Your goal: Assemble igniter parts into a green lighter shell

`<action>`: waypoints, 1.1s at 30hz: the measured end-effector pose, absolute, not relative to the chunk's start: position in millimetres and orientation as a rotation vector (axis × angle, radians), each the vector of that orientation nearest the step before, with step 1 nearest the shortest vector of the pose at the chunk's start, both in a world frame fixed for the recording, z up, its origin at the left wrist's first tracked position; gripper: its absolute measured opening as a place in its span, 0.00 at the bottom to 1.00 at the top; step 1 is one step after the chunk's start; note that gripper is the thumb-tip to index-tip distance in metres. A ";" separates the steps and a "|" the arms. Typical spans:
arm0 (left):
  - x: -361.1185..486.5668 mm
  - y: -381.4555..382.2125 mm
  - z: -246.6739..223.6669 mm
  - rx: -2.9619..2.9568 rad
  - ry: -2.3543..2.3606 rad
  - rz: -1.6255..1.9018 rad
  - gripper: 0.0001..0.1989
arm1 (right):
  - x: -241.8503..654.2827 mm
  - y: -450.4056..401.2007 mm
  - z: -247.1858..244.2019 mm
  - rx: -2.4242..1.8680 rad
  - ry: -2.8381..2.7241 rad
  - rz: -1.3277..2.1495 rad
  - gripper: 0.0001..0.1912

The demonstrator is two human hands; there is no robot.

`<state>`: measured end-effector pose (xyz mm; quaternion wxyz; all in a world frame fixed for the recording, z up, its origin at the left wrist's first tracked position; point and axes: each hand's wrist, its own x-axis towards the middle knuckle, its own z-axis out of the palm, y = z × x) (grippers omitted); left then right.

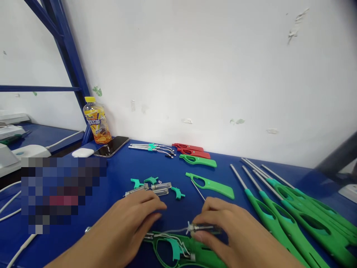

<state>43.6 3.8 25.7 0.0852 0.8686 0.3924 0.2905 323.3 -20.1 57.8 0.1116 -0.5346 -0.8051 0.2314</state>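
Between the thumb and fingers of my right hand [223, 227] is a clear fuel tank [205, 227] with a thin tube running left from its tip. Below it lies an open green lighter half-shell [202, 251] holding a teal trigger [174, 248] and white wires. My left hand [136, 219] rests over the shell's left end, at a metal rod; its fingers are bent, and whether they grip the rod is hidden. Just beyond my left hand are several clear tanks [161, 189] and loose teal triggers [177, 192].
Several assembled green lighters [292, 227] lie at the right. Green [214, 186] and red [192, 152] half-shells, metal rods [139, 147], a phone [113, 146] and a drink bottle [97, 121] are farther back. A white wall [195, 74] stands behind the blue table [117, 173].
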 end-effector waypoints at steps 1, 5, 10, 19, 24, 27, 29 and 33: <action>36.6 3.4 27.3 2.552 1.194 0.765 0.12 | 324.6 -20.4 57.5 -1.579 -2.372 0.693 0.07; 20.0 0.9 30.7 2.416 1.245 0.467 0.11 | 323.9 -20.9 60.6 -1.682 -2.336 0.787 0.10; 31.3 -4.5 35.9 2.349 1.204 0.391 0.09 | 319.4 -20.9 65.3 -1.769 -2.336 0.832 0.05; 65.2 -11.8 44.2 2.619 1.063 0.236 0.14 | 322.5 -18.0 58.1 -1.621 -2.375 0.812 0.07; 65.4 -12.1 35.2 2.634 1.065 0.246 0.14 | 321.5 -18.1 60.3 -1.584 -2.409 0.774 0.08; 65.5 -13.4 31.4 2.622 1.052 0.246 0.15 | 320.3 -18.8 61.2 -1.575 -2.451 0.773 0.11; 66.8 -13.7 30.6 2.596 1.056 0.192 0.15 | 319.1 -19.6 61.9 -1.596 -2.472 0.793 0.13; 71.1 -13.5 31.3 2.560 1.137 0.100 0.17 | 317.4 -21.9 64.8 -1.675 -2.472 0.825 0.15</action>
